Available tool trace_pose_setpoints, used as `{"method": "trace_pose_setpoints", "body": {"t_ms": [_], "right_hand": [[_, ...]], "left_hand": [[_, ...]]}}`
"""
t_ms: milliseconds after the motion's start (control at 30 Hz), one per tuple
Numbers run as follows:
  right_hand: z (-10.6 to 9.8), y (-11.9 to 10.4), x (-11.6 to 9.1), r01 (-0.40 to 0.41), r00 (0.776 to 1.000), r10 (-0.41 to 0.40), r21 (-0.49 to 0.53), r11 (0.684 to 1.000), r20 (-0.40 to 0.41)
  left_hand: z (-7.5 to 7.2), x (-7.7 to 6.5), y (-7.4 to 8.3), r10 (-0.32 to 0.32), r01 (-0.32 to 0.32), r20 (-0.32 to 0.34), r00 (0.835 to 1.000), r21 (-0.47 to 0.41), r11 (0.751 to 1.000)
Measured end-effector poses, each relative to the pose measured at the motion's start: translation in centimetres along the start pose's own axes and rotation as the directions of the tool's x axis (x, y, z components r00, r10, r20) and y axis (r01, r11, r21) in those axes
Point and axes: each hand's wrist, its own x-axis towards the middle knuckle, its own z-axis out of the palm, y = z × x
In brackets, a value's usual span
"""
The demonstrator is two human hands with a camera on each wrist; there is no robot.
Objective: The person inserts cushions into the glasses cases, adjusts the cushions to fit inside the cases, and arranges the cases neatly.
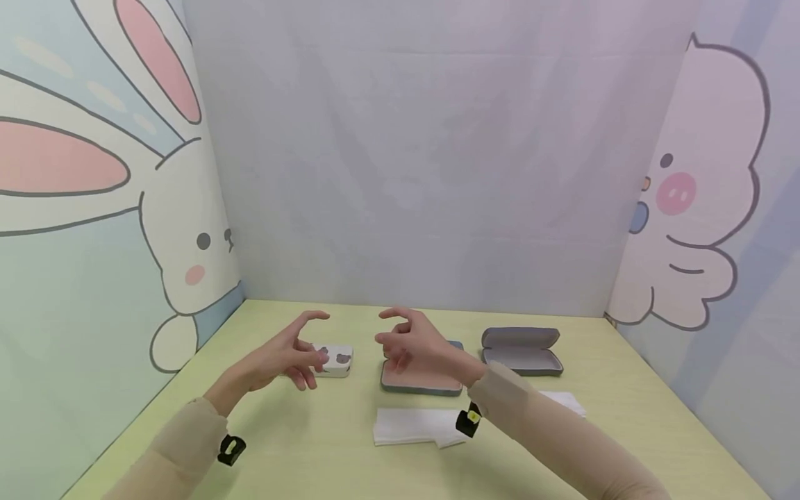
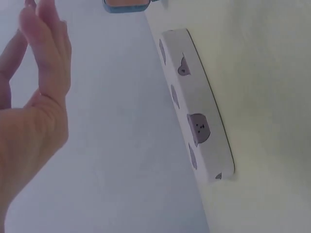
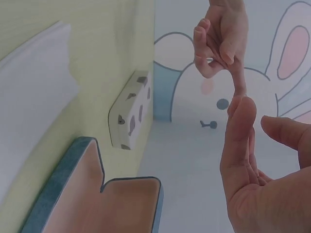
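Both hands hover above the table with bent fingers and nothing in them. My left hand (image 1: 281,357) is nearest a closed white case with grey bear faces (image 1: 337,362), partly covering it in the head view. The left wrist view shows this case (image 2: 199,107) apart from the fingers. My right hand (image 1: 421,347) is over an open blue glasses case (image 1: 425,389) with a pink lining, hiding part of it. In the right wrist view the thumb and fingers are apart, and the blue case (image 3: 53,194) lies below them.
An open grey glasses case (image 1: 521,361) stands at the right. A folded white cloth (image 1: 412,425) lies in front of the blue case. Another white cloth (image 1: 565,401) shows partly behind the right sleeve. Printed fabric walls enclose the yellow table (image 1: 312,458) at the back and sides.
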Motion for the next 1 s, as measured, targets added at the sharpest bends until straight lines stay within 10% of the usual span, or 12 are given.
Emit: {"method": "trace_pose_setpoints", "body": {"t_ms": [467, 1000], "right_hand": [[-4.4, 3.4, -4.7, -0.028, 0.999, 0.03, 0.062, 0.998, -0.036], [-7.1, 7.1, -9.5, -0.097, 0.995, 0.097, 0.081, 0.992, 0.001]], "left_hand": [[3.8, 0.4, -1.2, -0.05, 0.076, 0.112, 0.992, -0.241, 0.968], [6.9, 0.7, -3.2, -0.147, 0.191, 0.159, 0.976, -0.309, 0.932]]}}
